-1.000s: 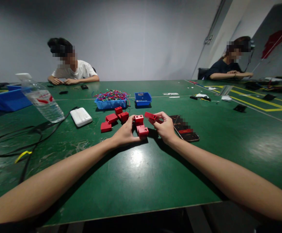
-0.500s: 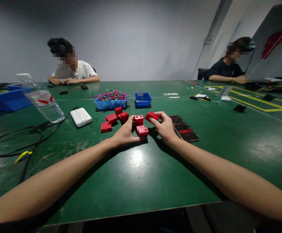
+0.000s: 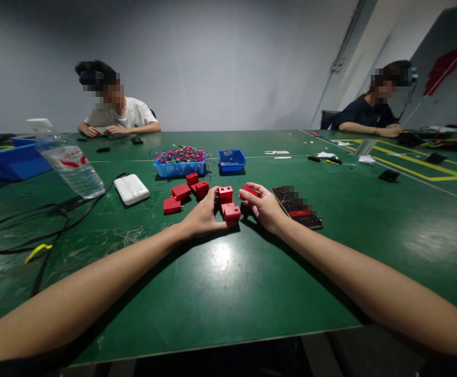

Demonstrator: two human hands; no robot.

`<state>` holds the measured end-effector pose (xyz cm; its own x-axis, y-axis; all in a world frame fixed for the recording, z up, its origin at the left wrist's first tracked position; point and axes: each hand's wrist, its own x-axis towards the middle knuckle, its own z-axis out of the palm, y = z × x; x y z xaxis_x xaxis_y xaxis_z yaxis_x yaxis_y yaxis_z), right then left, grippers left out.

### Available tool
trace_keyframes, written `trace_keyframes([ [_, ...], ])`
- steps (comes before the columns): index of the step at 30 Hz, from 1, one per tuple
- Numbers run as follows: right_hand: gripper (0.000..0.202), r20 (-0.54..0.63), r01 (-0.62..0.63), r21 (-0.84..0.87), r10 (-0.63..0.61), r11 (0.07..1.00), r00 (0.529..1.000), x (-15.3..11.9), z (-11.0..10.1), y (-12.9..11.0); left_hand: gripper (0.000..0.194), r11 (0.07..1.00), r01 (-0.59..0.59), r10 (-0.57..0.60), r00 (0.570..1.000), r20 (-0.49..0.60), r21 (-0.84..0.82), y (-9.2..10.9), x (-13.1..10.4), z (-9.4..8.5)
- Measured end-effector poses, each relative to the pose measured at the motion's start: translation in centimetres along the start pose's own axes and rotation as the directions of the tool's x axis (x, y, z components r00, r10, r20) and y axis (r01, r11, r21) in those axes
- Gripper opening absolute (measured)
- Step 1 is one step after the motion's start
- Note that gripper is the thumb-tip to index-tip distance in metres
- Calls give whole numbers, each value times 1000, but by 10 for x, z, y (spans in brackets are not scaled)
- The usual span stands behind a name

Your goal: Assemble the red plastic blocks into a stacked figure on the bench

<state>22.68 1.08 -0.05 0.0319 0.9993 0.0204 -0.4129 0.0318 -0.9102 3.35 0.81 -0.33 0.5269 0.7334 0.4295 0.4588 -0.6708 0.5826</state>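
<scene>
1. Head view, nearest: looks across the bare green table, on the near side of the stepped red block; smooth and hard-looking, with a bright patch of glare.
2. Spans the block's left side with the left hand, thumb at the near end, fingers at the far end, in a steadying grasp. Cannot tell contact between block and table.
3. Pinches a small red piece with the right hand, just right of the block and apart from it. Largely hidden by fingers, so hard to tell in full shape.
4. Seems, by judgement, at the step of handling the small piece beside the steadied block. Would call next for a firm left hold, a light right pinch and careful turning of the piece before any contact.
5. Shows on the block square corners, a stepped outline and dark round holes; probably rigid, matte plastic.
6. Right of the block, past the right hand: a thin, flat, dark phone, glassy-looking.
7. Left of the block and slightly beyond: loose red pieces, boxy, some with thin pins. Farther left: a smooth white case and a clear, ridged bottle.
8. Beyond the block, leftward: a blue tray heaped with thin, tangled, many-coloured wires. Almost straight beyond: a small blue tray, sheer-walled.
9. Farthest beyond the block: seated co-workers, leftward in a white shirt, rightward in a dark top.
</scene>
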Motion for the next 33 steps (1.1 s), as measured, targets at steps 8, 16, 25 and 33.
trace_keyframes([
  [8, 30, 8, -44, -35, 44, 998, 999, -1, 0, 0, 89, 1000, -1, 1, 1000, -2, 6, -1, 0, 0],
  [16, 43, 148, -6, -41, 12, 999, 989, -6, 2, -8, 85, 999, -26, 26, 1000, 2, -22, -2, 0, 1],
  [25, 33, 361, 345, -324, -222, 881, 906, -23, 11, -11, 83, 1000, -2, 2, 1000, -9, 6, 0, 1, 0],
  [33, 37, 162, 336, -455, -294, 825, 942, -16, 6, 1, 84, 999, -34, 34, 999, -13, 2, -2, 1, 0],
])
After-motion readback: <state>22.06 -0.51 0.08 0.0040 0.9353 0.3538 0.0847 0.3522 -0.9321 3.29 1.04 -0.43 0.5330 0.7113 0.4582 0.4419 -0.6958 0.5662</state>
